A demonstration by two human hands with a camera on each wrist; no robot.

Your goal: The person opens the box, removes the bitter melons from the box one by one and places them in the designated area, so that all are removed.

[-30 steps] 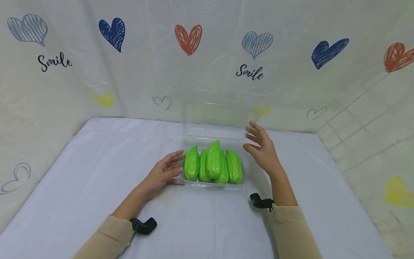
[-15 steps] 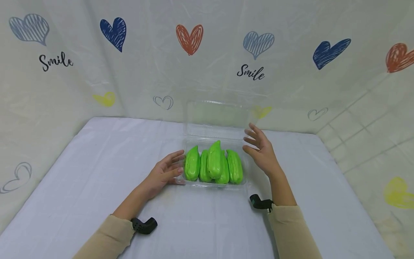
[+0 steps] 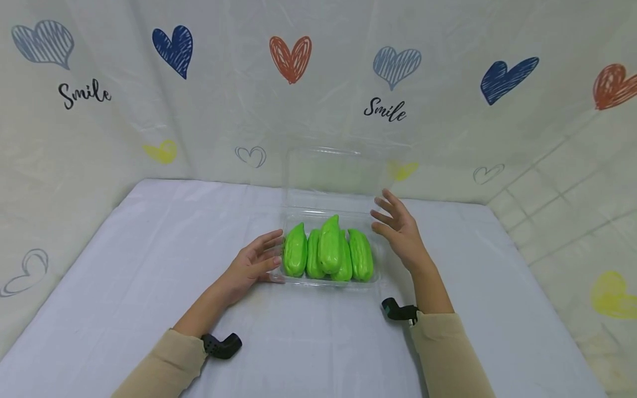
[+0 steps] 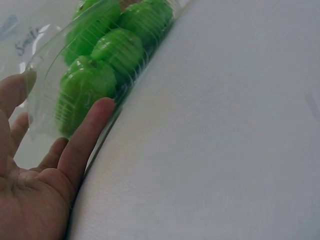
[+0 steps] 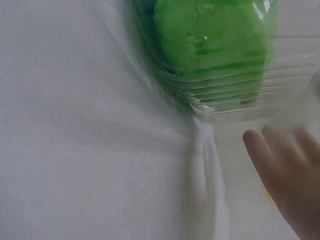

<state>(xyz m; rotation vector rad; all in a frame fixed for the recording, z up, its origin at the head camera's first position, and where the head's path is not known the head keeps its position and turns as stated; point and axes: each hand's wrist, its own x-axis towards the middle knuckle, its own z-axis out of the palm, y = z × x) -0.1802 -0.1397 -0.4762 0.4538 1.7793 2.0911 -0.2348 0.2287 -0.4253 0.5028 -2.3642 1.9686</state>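
Observation:
A clear plastic box [image 3: 328, 284] holds several glossy, bright green, ridged vegetables [image 3: 295, 251] with pointed ends. One lies on top of the others. Hinged along the back, its clear lid [image 3: 333, 171] stands raised. My left hand [image 3: 251, 264] rests at the left end of the box; in the left wrist view its fingers [image 4: 90, 132] are spread against the plastic wall. At the lid's right side is my right hand [image 3: 402, 232], fingers extended and slightly bent. Whether its fingertips touch the lid is hard to tell; in the right wrist view they are blurred beside the plastic.
The box stands on a table under a white cloth [image 3: 298, 348]. Close behind it hangs a pale backdrop [image 3: 219, 99] printed with hearts and the word Smile. Each wrist wears a black camera [image 3: 222, 346].
The lid has tilted up somewhat, its top edge rising. My right hand has shifted slightly left. My left hand, the box and the vegetables have stayed in place.

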